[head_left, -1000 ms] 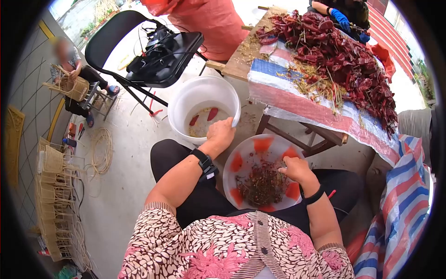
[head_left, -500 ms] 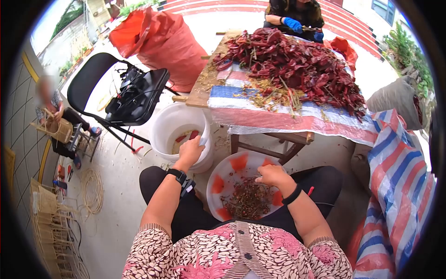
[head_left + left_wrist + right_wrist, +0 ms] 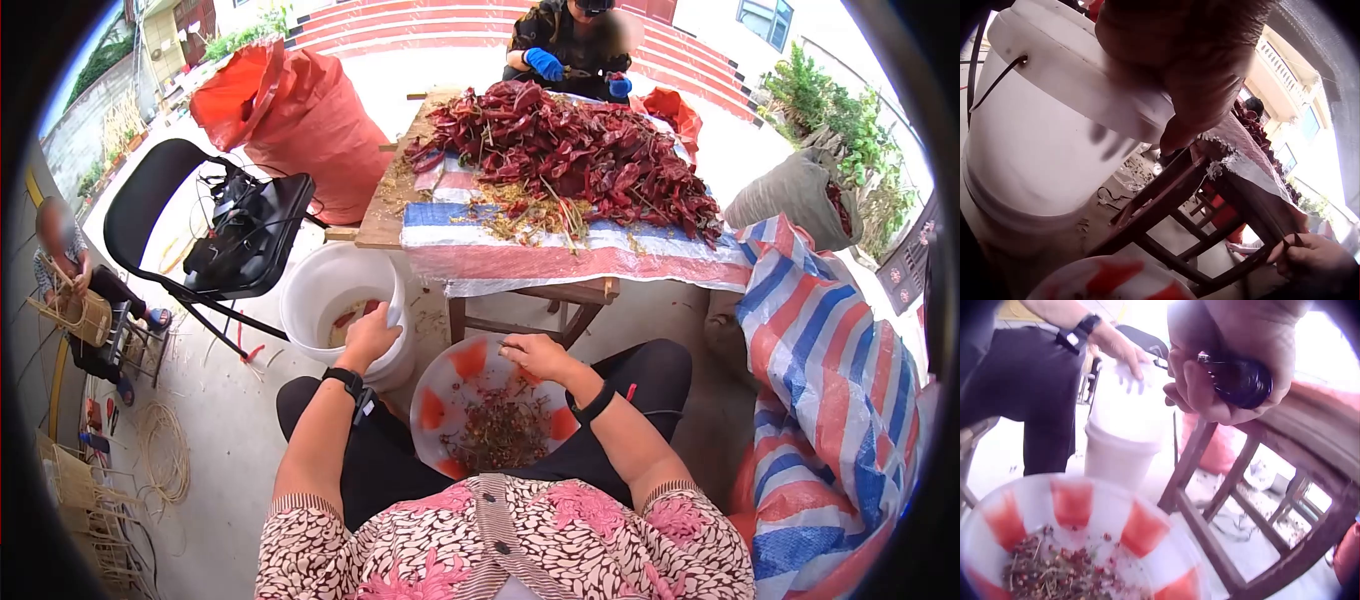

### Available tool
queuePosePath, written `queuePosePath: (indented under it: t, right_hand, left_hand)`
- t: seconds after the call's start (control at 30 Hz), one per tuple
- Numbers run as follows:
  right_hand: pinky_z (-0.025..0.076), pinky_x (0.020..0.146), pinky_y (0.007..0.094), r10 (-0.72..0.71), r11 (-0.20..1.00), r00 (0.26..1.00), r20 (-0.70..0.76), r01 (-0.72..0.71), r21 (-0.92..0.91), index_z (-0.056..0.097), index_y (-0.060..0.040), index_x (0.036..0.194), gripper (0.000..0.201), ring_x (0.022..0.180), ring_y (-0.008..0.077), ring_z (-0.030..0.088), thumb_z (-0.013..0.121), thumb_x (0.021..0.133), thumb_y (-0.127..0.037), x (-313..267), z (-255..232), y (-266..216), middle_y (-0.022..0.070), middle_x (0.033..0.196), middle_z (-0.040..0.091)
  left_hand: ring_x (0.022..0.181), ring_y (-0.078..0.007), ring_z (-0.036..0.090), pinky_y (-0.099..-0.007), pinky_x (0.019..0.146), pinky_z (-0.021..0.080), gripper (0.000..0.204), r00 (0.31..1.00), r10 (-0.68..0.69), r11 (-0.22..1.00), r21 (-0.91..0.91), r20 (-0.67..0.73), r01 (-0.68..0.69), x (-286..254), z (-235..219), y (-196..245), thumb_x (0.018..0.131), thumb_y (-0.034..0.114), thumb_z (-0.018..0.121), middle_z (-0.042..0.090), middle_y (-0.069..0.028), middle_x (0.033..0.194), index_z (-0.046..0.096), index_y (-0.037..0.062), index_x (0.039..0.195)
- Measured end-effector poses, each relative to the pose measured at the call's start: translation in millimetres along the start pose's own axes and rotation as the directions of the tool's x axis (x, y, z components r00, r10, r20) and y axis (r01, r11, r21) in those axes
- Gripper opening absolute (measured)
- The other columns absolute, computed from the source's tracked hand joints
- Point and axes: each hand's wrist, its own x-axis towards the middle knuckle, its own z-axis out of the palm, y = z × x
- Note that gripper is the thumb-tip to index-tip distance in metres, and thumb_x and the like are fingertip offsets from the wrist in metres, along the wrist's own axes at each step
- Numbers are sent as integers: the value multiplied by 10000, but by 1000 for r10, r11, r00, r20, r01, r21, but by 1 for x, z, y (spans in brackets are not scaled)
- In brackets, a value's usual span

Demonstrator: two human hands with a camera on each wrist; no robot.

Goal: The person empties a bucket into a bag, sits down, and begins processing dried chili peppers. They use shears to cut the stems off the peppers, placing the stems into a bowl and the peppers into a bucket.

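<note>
My left hand [image 3: 368, 338] is at the near right rim of a white plastic bucket [image 3: 390, 360], fingers loosely bent; finger shadows fall on the bucket's outer wall in the right wrist view. Red dried peppers [image 3: 345, 320] lie at the bottom of the bucket. Above a white basin with red patches [image 3: 428, 408], my right hand [image 3: 535, 355] grips a small tool with a glossy dark handle [image 3: 1244, 382]; the fingers hide much of it. Stems and bits of debris [image 3: 500, 425] cover the basin's floor between my legs.
A pile of dried red peppers [image 3: 580, 150] rests on a striped sheet over a wooden table [image 3: 385, 220]. Beyond it sits a person in blue gloves [image 3: 545, 65]. A black folding chair [image 3: 155, 215] and a red sack [image 3: 320, 140] stand left; striped sheeting [image 3: 830, 400] hangs right.
The head view has turned right, so the bucket, basin and table appear farther left. My left hand stays at the bucket's rim; my right hand has risen toward the basin's far edge, still holding the dark-handled tool.
</note>
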Motion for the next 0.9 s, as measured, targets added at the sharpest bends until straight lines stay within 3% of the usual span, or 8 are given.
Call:
queuePosePath:
  t: [0.23, 0.43, 0.47, 0.57, 0.6, 0.73, 0.83, 0.9]
  right_hand:
    - [502, 755, 392, 3, 989, 932, -363, -56, -136, 685, -85, 988, 266, 852, 293, 658, 612, 829, -287, 24, -95, -28, 136, 887, 690]
    - [482, 875, 468, 156, 867, 560, -814, -472, -159, 568, -125, 1166, 390, 1039, 388, 585, 630, 813, -279, 81, -193, 58, 204, 1141, 587]
    - [487, 861, 463, 101, 872, 376, -921, -478, -99, 614, -66, 1108, 393, 963, 396, 629, 680, 771, -258, 86, -200, 67, 220, 1037, 661]
    - [484, 859, 415, 356, 908, 283, -891, -332, 258, 565, 48, 1113, 575, 946, 336, 650, 742, 736, -348, 114, -249, 137, 194, 999, 672]
    - [501, 790, 407, 206, 910, 104, -973, -386, 152, 519, 18, 1179, 596, 887, 306, 649, 735, 755, -340, 135, -254, 168, 165, 995, 668]
    - [441, 527, 324, 511, 739, 492, -705, 167, 653, 453, -69, 1296, 645, 676, 169, 553, 759, 756, -241, 140, -258, 129, 72, 899, 615]
    - [496, 777, 348, 330, 838, 585, -741, 179, 515, 644, -16, 1108, 437, 840, 223, 642, 744, 729, -209, 204, -254, 160, 117, 945, 685]
    - [475, 909, 389, 309, 940, 523, -794, -43, 338, 570, -52, 1235, 632, 1034, 328, 625, 772, 686, -293, 212, -233, 123, 200, 1089, 654]
  left_hand:
    - [951, -392, 636, -493, 821, 483, 454, 994, -15, 995, -96, -110, 4, -10, 0, 6, 788, 378, 637, 672, -204, 996, 533, 56, 1090]
    - [953, -380, 636, -488, 813, 489, 436, 973, -7, 985, -171, -229, -34, -7, 7, 10, 811, 346, 635, 664, -190, 1030, 545, 67, 1135]
    - [952, -379, 635, -488, 811, 490, 431, 971, -20, 980, -195, -239, -28, -6, 8, 9, 818, 340, 630, 661, -188, 1036, 545, 66, 1140]
    - [975, -389, 613, -490, 818, 484, 390, 947, -2, 964, -252, -321, -84, -3, 13, 6, 823, 249, 639, 630, -183, 1087, 545, 62, 1152]
    - [979, -391, 609, -489, 819, 484, 386, 932, 24, 954, -269, -362, -129, -1, 15, 6, 822, 233, 642, 625, -182, 1092, 545, 63, 1155]
    - [996, -404, 594, -484, 834, 476, 379, 940, 31, 941, -306, -340, -142, 0, 10, 9, 809, 197, 642, 611, -191, 1100, 546, 48, 1144]
    - [1018, -417, 584, -489, 843, 468, 393, 970, 27, 955, -281, -242, -97, 6, 12, 9, 800, 188, 634, 610, -207, 1109, 527, 38, 1148]
    - [1020, -422, 584, -493, 841, 468, 417, 982, 18, 968, -241, -189, -64, 8, 13, 13, 797, 187, 635, 610, -217, 1111, 509, 36, 1164]
